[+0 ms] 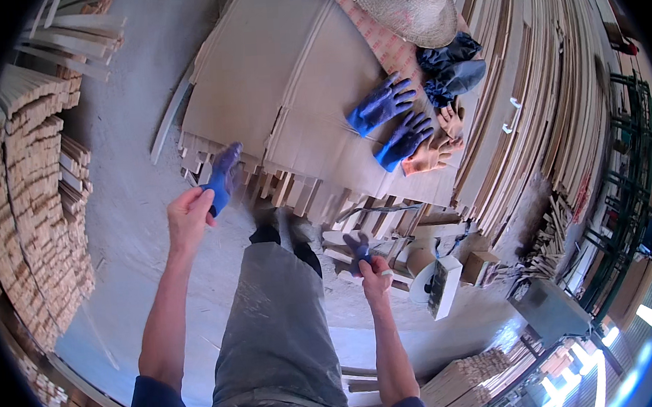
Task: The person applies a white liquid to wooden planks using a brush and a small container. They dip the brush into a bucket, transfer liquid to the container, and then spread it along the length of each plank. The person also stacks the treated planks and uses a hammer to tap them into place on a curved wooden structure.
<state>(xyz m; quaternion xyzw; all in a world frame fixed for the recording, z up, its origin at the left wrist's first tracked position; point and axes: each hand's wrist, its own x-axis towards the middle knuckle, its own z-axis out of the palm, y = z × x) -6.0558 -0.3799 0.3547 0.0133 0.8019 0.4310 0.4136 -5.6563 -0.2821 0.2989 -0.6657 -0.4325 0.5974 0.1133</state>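
My left hand [189, 218] is closed on the cuff of a blue work glove [224, 178], whose darker fingers point away from me. Lower and to the right, my right hand [377, 278] pinches another dark blue glove [358, 248] by its cuff end. Both gloves hang in the air over the floor, apart from each other. Ahead, a pair of blue gloves [382, 107] lies on a cardboard sheet [258, 66], with tan gloves [429, 155] beside them. Dark bunched sleeve covers [452, 76] rest just beyond the tan gloves.
A straw hat [407, 4] sits at the far end of the cardboard. Long wood strips [528, 87] are stacked to the right, and piled timber [36, 221] stands at the left. A grey box-shaped machine part [553, 310] and a white piece of equipment [444, 286] stand at the right.
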